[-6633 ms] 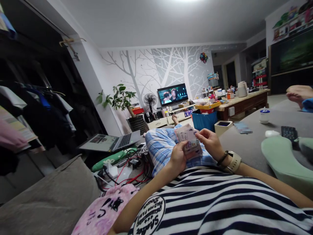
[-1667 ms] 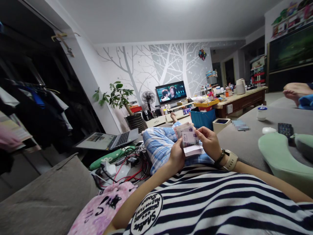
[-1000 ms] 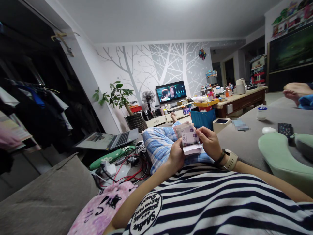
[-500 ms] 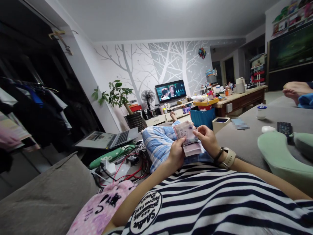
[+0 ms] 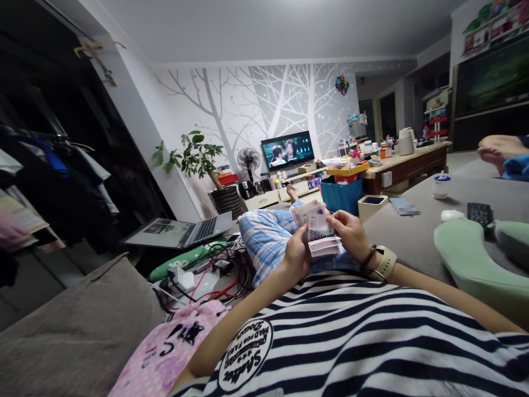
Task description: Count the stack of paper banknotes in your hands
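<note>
I lie back in a striped shirt with both hands raised over my lap. My left hand (image 5: pixel 296 255) grips a thick stack of banknotes (image 5: pixel 317 227) from the left side, thumb across the front. My right hand (image 5: pixel 350 234), with a dark bracelet and a beige watch on the wrist, pinches the top note at its right edge and bends it off the stack. Some notes are folded down below the rest. Behind the hands my knee in blue checked trousers (image 5: pixel 266 237) is raised.
An open laptop (image 5: pixel 182 231) and tangled cables with a power strip (image 5: pixel 198 274) lie to the left. To the right sit a green pillow (image 5: pixel 471 261), a remote (image 5: pixel 478 212) and a white jar (image 5: pixel 441 186). Another person's foot (image 5: pixel 498 151) shows far right. A television (image 5: pixel 288 150) plays ahead.
My right hand keeps flicking notes off the top of the stack and folding them down. The camera has tilted slightly, so everything sits a little lower left in view.
</note>
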Tool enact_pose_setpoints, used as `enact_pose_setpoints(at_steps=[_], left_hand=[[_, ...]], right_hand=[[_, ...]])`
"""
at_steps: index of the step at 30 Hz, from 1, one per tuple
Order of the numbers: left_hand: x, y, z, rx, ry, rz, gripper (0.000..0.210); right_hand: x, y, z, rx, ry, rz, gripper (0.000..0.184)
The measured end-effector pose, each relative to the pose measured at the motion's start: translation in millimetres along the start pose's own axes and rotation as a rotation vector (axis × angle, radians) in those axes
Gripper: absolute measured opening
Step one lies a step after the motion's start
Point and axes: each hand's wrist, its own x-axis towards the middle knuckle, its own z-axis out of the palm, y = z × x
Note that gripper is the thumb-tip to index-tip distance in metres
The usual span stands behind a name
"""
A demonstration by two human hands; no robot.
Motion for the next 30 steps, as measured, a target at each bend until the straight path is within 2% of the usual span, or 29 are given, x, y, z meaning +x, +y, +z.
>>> enact_pose_setpoints(at_steps=[12, 17, 21, 26, 30], left_hand=[[-12.4, 11.6, -0.1, 0.153, 0.08, -0.006, 0.031], [-15.9, 20.9, 1.0, 0.155, 0.009, -0.051, 0.031], [-22.2, 26.4, 3.4, 0.171, -0.031, -0.014, 0.03], [-22.9, 22.0, 4.2, 0.202, 0.029, 0.012, 0.031], [-18.5, 15.9, 1.4, 0.166, 0.016, 0.009, 0.032]], right_hand=[[0.7, -4.1, 0.6, 0.029, 0.022, -0.008, 0.047], [0.8, -14.7, -0.9, 0.076, -0.01, 0.017, 0.048], [-0.4, -24.1, -1.0, 0.091, -0.038, 0.0, 0.045], [0.5, -22.5, -0.4, 0.124, -0.041, 0.041, 0.047], [-0.8, -20.6, 0.3, 0.097, -0.014, 0.018, 0.043]])
